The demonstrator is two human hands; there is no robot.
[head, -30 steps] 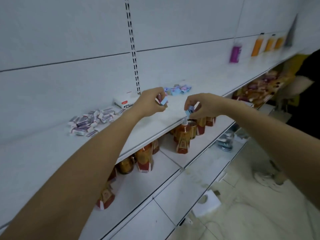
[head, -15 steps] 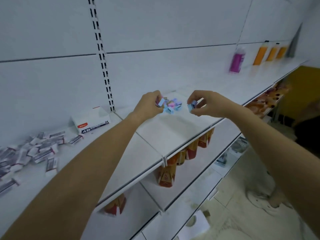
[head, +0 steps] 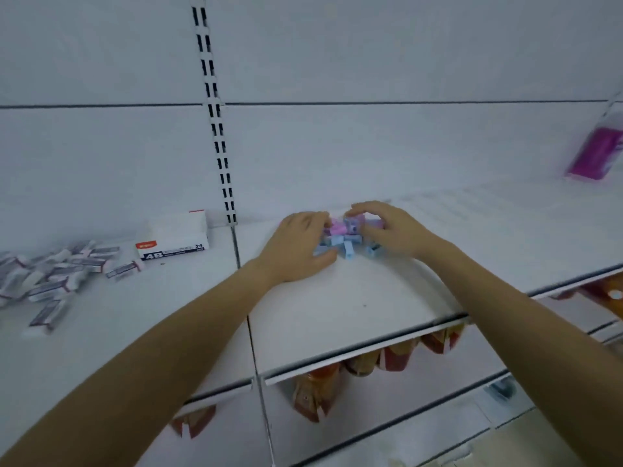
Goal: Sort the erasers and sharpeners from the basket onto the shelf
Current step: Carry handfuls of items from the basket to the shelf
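On the shelf (head: 337, 315), just right of the slotted upright (head: 215, 129) — one heap of sharpeners (head: 344, 237). They are small blocky pieces, mostly pale blue with a few pink and lilac. They lie jumbled, with no shared long axis, near the back wall.

We have both hands at the heap:
- **Left hand (head: 296, 251):** fingers straight and relaxed, palm down on the shelf board, fingertips touching the heap's left edge, gripping nothing.
- **Right hand (head: 387, 230):** arched over the heap's right half, fingers curved across the top, thumb at the near side. We cannot tell whether it pinches a piece, because the fingers hide it.

The heap lies between the two hands, so neither is nearer — the left bounds it from the left, the right from above and the right. We judge the step to be gathering the sharpeners into one group. A blue piece or two at the near edge sits just outside both hands.

- **Erasers (head: 57, 274):** white with banded sleeves, scattered well apart to the left, beyond the upright, beside a white box marked 4B (head: 175, 241).
- **Purple bottle (head: 596, 153):** far right, blurred.
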